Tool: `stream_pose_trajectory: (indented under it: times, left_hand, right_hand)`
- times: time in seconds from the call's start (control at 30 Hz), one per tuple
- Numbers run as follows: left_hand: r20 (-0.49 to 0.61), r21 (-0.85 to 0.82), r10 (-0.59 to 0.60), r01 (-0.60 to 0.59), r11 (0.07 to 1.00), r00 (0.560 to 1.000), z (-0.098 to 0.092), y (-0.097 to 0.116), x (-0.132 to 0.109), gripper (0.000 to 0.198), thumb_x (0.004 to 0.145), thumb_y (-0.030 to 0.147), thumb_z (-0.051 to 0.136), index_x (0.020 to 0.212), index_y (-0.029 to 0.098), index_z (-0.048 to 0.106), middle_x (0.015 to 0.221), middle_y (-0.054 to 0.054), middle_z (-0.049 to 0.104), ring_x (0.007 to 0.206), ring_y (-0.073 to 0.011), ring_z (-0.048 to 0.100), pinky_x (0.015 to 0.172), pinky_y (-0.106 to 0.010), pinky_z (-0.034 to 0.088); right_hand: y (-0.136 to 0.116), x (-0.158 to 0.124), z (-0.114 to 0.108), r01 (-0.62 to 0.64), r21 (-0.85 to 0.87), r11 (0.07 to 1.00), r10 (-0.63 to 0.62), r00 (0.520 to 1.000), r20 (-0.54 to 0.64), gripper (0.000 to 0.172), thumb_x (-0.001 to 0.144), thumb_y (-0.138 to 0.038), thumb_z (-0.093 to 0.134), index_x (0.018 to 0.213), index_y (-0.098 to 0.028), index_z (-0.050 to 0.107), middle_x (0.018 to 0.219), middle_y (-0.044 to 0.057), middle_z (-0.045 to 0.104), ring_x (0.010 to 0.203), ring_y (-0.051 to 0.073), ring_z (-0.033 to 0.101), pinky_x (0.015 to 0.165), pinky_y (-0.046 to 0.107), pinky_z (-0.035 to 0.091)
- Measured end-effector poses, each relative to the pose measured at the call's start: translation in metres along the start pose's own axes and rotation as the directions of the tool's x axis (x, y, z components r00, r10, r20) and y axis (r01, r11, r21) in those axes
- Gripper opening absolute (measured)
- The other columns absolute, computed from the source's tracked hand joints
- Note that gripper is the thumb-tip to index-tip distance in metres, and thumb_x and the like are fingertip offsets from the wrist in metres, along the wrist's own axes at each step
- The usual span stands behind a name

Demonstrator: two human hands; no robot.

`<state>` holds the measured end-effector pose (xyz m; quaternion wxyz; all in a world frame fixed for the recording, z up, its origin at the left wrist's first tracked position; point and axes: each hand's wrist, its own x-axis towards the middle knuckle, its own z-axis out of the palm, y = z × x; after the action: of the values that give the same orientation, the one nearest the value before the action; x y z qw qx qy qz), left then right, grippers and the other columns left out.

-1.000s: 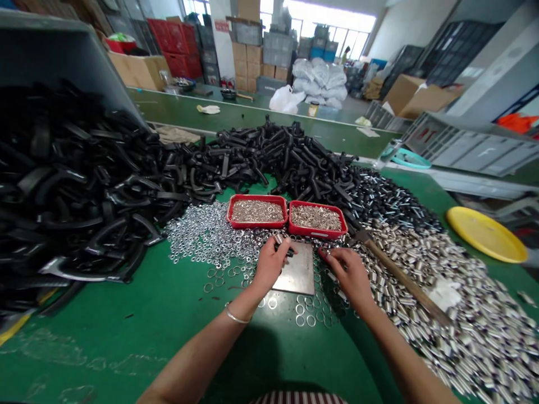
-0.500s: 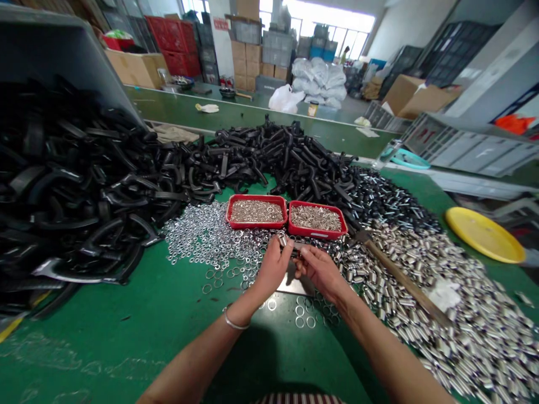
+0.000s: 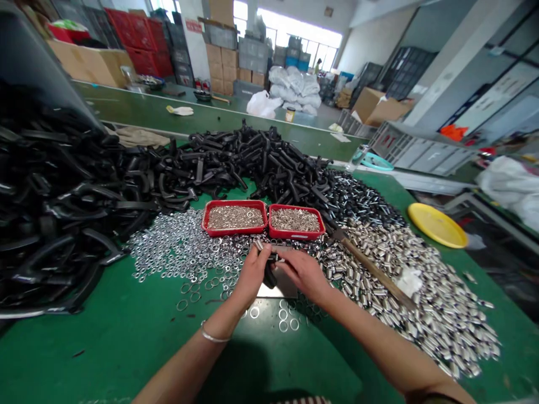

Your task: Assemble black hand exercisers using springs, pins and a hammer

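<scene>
My left hand (image 3: 251,274) is closed around a black handle (image 3: 269,277) whose curved lower end hangs below the fingers. A ribbed silver metal end (image 3: 258,245) sticks up beside the left thumb. My right hand (image 3: 304,274) meets it from the right, fingers pinched together against the handle's side; whatever lies between these fingertips is too small and hidden to name. Under both hands lies a flat metal plate (image 3: 275,290). Just beyond stand two red trays, the left tray (image 3: 236,232) and the right tray (image 3: 297,236), full of small metal pieces.
Black handles (image 3: 261,154) are heaped at the back and left. Silver rings (image 3: 168,247) spread left of the trays, metal sleeves (image 3: 421,303) to the right. A wooden-handled hammer (image 3: 374,269) lies across the sleeves. A yellow lid (image 3: 437,225) sits at the right edge.
My view has swung to the right, so the scene sits further left. The black handle between my hands now points downward and shows more; my right fingers lie flatter against it.
</scene>
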<state>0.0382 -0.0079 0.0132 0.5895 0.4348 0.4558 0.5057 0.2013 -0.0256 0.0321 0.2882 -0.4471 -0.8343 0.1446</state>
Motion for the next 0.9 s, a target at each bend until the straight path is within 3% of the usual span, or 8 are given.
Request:
stream_pose_trajectory:
  times: [0.13, 0.23, 0.3, 0.4, 0.5, 0.63, 0.77, 0.9]
  left_hand:
    - [0.006, -0.107, -0.090, 0.090, 0.990, 0.996, -0.001, -0.002, 0.003, 0.044, 0.085, 0.062, 0.059, 0.098, 0.020, 0.057, 0.086, -0.002, 0.066, 0.066, -0.0138, 0.057, 0.063, -0.025, 0.046]
    - [0.014, -0.075, -0.066, 0.067, 0.995, 0.998, -0.004, 0.001, 0.006, 0.043, 0.086, 0.060, 0.059, 0.097, 0.019, 0.057, 0.086, -0.002, 0.066, 0.063, -0.0116, 0.057, 0.062, -0.024, 0.046]
    - [0.001, -0.068, -0.072, 0.072, 0.995, 0.997, -0.004, 0.002, 0.006, 0.043, 0.085, 0.061, 0.060, 0.095, 0.019, 0.057, 0.085, -0.002, 0.066, 0.061, -0.0108, 0.057, 0.060, -0.023, 0.045]
    - [0.012, -0.057, -0.120, 0.121, 0.991, 0.993, 0.000, 0.002, 0.003, 0.044, 0.083, 0.061, 0.061, 0.092, 0.018, 0.057, 0.082, -0.002, 0.067, 0.058, -0.0105, 0.057, 0.058, -0.023, 0.044]
    - [0.036, -0.063, -0.155, 0.157, 0.986, 0.987, 0.003, 0.000, 0.001, 0.044, 0.083, 0.060, 0.062, 0.091, 0.017, 0.058, 0.081, -0.002, 0.067, 0.057, -0.0101, 0.057, 0.058, -0.022, 0.045]
    - [0.028, -0.095, -0.179, 0.181, 0.979, 0.983, -0.001, 0.001, 0.003, 0.046, 0.078, 0.060, 0.068, 0.090, 0.017, 0.060, 0.080, -0.003, 0.067, 0.057, -0.0101, 0.057, 0.058, -0.023, 0.045]
    - [-0.013, -0.129, -0.185, 0.182, 0.975, 0.983, -0.002, 0.006, 0.009, 0.045, 0.080, 0.059, 0.067, 0.089, 0.016, 0.058, 0.079, -0.003, 0.066, 0.055, -0.0095, 0.057, 0.056, -0.022, 0.045]
    - [-0.030, -0.210, -0.191, 0.180, 0.961, 0.981, 0.007, 0.006, 0.014, 0.044, 0.079, 0.057, 0.069, 0.090, 0.016, 0.056, 0.079, -0.003, 0.065, 0.055, -0.0093, 0.057, 0.056, -0.023, 0.045]
  right_hand:
    - [0.037, -0.021, -0.035, -0.028, -0.150, 0.988, 0.044, 0.993, 0.106, 0.041, 0.101, -0.034, 0.047, 0.141, -0.025, 0.051, 0.113, 0.010, 0.067, 0.099, 0.023, 0.064, 0.085, 0.038, 0.054]
    - [0.094, -0.037, -0.088, -0.273, -0.323, 0.906, 0.233, 0.960, -0.155, 0.031, 0.100, -0.029, 0.044, 0.124, -0.018, 0.062, 0.111, 0.013, 0.066, 0.102, 0.024, 0.062, 0.090, 0.039, 0.051]
    - [0.138, -0.042, -0.123, -0.512, -0.459, 0.726, 0.386, 0.856, -0.344, 0.032, 0.099, -0.026, 0.040, 0.117, -0.016, 0.065, 0.108, 0.014, 0.066, 0.099, 0.025, 0.061, 0.087, 0.039, 0.049]
    - [0.193, -0.038, -0.154, -0.555, -0.509, 0.658, 0.460, 0.831, -0.311, 0.029, 0.093, -0.017, 0.043, 0.104, -0.012, 0.069, 0.100, 0.017, 0.068, 0.095, 0.027, 0.060, 0.085, 0.039, 0.047]
    - [0.229, -0.026, -0.158, -0.482, -0.547, 0.685, 0.498, 0.857, -0.133, 0.023, 0.083, -0.010, 0.054, 0.097, -0.014, 0.072, 0.092, 0.012, 0.069, 0.087, 0.022, 0.061, 0.082, 0.031, 0.045]
    - [0.255, -0.014, -0.151, -0.394, -0.586, 0.708, 0.511, 0.859, 0.041, 0.030, 0.081, -0.010, 0.058, 0.107, -0.018, 0.069, 0.101, 0.009, 0.066, 0.085, 0.018, 0.059, 0.077, 0.025, 0.043]
    - [0.266, -0.013, -0.152, -0.342, -0.610, 0.715, 0.514, 0.848, 0.127, 0.017, 0.084, -0.012, 0.057, 0.096, -0.017, 0.068, 0.096, 0.011, 0.062, 0.086, 0.021, 0.057, 0.074, 0.027, 0.042]
    - [0.271, -0.020, -0.153, -0.328, -0.584, 0.743, 0.503, 0.849, 0.162, 0.018, 0.085, -0.007, 0.054, 0.093, -0.017, 0.067, 0.091, 0.010, 0.061, 0.084, 0.020, 0.057, 0.076, 0.026, 0.041]
